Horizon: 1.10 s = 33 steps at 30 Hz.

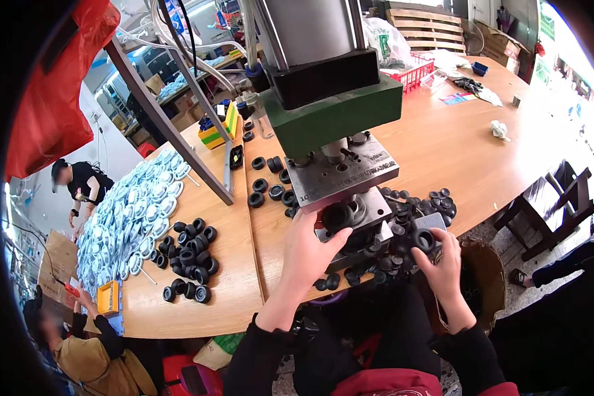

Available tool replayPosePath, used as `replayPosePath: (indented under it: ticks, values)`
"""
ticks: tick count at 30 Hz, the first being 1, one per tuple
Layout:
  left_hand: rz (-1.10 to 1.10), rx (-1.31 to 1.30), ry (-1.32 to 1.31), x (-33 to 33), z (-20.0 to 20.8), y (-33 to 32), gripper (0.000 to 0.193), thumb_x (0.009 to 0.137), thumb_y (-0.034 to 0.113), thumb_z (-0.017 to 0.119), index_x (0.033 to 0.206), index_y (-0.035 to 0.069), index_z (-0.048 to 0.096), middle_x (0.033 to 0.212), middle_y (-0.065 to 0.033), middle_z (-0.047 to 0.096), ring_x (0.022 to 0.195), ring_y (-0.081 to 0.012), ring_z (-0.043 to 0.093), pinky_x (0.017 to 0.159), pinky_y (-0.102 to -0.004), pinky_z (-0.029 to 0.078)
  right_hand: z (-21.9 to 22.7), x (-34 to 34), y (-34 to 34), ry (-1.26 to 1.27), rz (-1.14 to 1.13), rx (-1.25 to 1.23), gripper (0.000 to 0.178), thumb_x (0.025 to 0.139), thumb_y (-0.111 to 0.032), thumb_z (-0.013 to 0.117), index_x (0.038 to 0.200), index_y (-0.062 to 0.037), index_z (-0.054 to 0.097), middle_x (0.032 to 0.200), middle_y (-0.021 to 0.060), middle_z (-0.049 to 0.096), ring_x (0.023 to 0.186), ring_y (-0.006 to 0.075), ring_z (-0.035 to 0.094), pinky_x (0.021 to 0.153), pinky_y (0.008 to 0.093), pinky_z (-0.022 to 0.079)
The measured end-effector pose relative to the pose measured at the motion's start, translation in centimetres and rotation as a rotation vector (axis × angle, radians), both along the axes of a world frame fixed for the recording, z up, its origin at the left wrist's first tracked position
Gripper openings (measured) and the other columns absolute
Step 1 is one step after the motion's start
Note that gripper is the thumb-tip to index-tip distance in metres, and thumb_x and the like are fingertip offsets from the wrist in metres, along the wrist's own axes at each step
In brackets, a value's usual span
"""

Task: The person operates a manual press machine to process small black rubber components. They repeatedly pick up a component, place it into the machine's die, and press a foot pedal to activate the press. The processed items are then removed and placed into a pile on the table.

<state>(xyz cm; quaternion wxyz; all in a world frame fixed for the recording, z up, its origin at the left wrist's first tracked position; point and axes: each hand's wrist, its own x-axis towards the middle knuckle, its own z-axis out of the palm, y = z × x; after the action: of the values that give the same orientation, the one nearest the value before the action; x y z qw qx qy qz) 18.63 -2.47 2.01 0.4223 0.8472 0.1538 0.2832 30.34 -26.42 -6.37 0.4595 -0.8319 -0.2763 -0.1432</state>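
One black ring (337, 216) at left hand (308, 254) fingertips, on press die (363, 210).

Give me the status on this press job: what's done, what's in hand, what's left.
Done: apparently the black rings grouped on the wooden table. In hand: left hand seats a ring in the press die; right hand holds another ring. Left: loose pile beside the press.

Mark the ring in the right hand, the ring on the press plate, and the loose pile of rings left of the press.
black ring (424, 239), head view, its rim.
seated ring (337, 216), head view, top face.
ring pile (190, 254), head view, pile middle.
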Motion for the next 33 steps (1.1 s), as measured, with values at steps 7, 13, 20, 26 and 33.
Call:
replayPosePath:
  ticks: [7,13,20,26,33]
  values:
    - [-0.022,0.092,0.098,3.6,1.2,-0.2,0.037,0.075,0.018,0.083,0.103,0.004,0.064,0.09,-0.0092,0.067,0.081,-0.0256,0.064,0.076,-0.0381,0.051,-10.4,3.8,-16.1,0.01,-0.389,-0.376,0.072,0.08,-0.024,0.077,0.141,-0.0035,0.046,0.134,0.0186,0.051,0.126,0.0365,0.044,0.109,0.0456,0.034]
    - [0.01,0.229,0.102,4.5,1.3,-0.8,0.036,0.075,0.02,0.081,0.099,0.003,0.06,0.093,-0.0104,0.065,0.087,-0.0289,0.063,0.078,-0.0399,0.05,-9.2,4.2,-13.5,0.029,-0.293,-0.259,0.055,0.089,-0.016,0.068,0.138,-0.0013,0.049,0.135,0.0182,0.051,0.127,0.0348,0.045,0.109,0.043,0.035]
    - [0.047,0.079,-0.021,4.1,-0.4,-1.3,0.035,0.076,0.017,0.082,0.1,0.003,0.06,0.096,-0.0114,0.065,0.093,-0.032,0.063,0.081,-0.0417,0.049,-4.1,3.0,-3.6,-0.196,-0.046,-0.208,0.053,0.087,-0.016,0.069,0.135,-0.0043,0.052,0.137,0.0157,0.052,0.128,0.0345,0.046,0.108,0.0438,0.035]
    - [0.18,0.291,-0.24,-0.4,-2.2,-1.9,0.054,0.081,0.024,0.081,0.123,-0.002,0.058,0.112,-0.0164,0.064,0.099,-0.0277,0.063,0.085,-0.0341,0.05,-4.9,4.9,-0.7,-0.19,-0.064,-0.62,0.051,0.098,-0.041,0.053,0.135,-0.0058,0.055,0.14,0.0112,0.054,0.135,0.0266,0.043,0.113,0.0447,0.027]
    - [0.876,0.768,0.507,-13.0,-6.9,15.9,0.055,0.08,0.035,0.078,0.125,0.009,0.06,0.118,-0.0146,0.06,0.112,-0.0364,0.053,0.096,-0.0496,0.041,-3.6,5.1,-1.2,-0.1,0.026,-0.571,0.048,0.1,-0.04,0.047,0.132,-0.0067,0.059,0.137,0.0109,0.058,0.132,0.0248,0.047,0.117,0.043,0.02]
